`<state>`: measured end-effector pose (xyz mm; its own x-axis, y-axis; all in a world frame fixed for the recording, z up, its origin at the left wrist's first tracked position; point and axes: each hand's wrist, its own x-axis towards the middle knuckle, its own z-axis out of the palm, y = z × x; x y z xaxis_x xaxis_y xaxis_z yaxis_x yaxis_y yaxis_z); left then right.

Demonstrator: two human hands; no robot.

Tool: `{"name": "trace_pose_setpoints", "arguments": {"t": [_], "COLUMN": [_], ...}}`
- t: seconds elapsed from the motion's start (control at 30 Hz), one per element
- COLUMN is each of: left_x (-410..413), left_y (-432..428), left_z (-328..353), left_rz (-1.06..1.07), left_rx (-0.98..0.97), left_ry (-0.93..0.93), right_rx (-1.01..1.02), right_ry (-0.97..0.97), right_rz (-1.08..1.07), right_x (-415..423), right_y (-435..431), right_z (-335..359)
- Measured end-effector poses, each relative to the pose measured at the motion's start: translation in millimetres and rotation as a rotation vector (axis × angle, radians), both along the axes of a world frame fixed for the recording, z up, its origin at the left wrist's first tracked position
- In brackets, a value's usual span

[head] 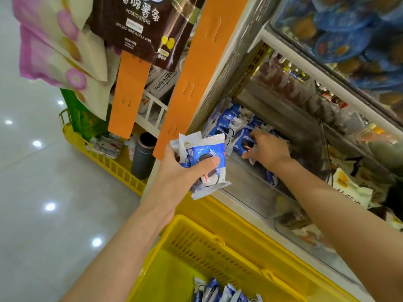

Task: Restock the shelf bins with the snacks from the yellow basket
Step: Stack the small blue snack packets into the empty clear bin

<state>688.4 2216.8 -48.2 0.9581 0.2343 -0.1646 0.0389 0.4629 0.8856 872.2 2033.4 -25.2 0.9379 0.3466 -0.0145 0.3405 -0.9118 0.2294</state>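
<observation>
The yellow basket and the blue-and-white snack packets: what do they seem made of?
Yellow basket: apparently moulded hard plastic, slightly shiny, with slotted walls. Snack packets in the left hand: probably thin glossy plastic film, judging by crimped zigzag ends and wrinkles.

Glossy plastic snack packets (205, 162); slotted yellow plastic basket (209, 249); shiny polished floor (43, 192); clear plastic shelf bin (257, 192) front.

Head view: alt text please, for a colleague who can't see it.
The left hand grips a few blue-and-white snack packets, while the right hand reaches among matching packets in the lower shelf bin. The yellow basket below holds more packets.
</observation>
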Motion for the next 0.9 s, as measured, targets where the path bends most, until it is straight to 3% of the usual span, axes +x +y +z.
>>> {"name": "trace_pose_setpoints", "arguments": {"t": [0.13,0.27,0.43,0.5,0.67,0.9], "left_x": [1,0,1,1,-1,-5], "left_y": [1,3,4,4,1,-1], "left_z": [0,0,-1,-2,0,5], "left_rz": [0.000,0.011,0.019,0.008,-0.008,-0.021], "left_rx": [0.004,0.017,0.030,0.039,0.026,-0.010], "left_ry": [0.013,-0.001,-0.015,-0.012,-0.024,-0.047], "right_rx": [-0.061,-0.036,0.376,0.342,0.012,-0.007], "right_ry": [-0.025,0.071,0.037,0.101,0.441,0.503], "right_rz": [0.049,0.106,0.029,0.030,-0.123,-0.161], "right_x": [4,4,4,5,0,-4], "right_y": [5,0,-6,-14,-33,-33], "right_z": [-4,-4,17,29,30,15]}}
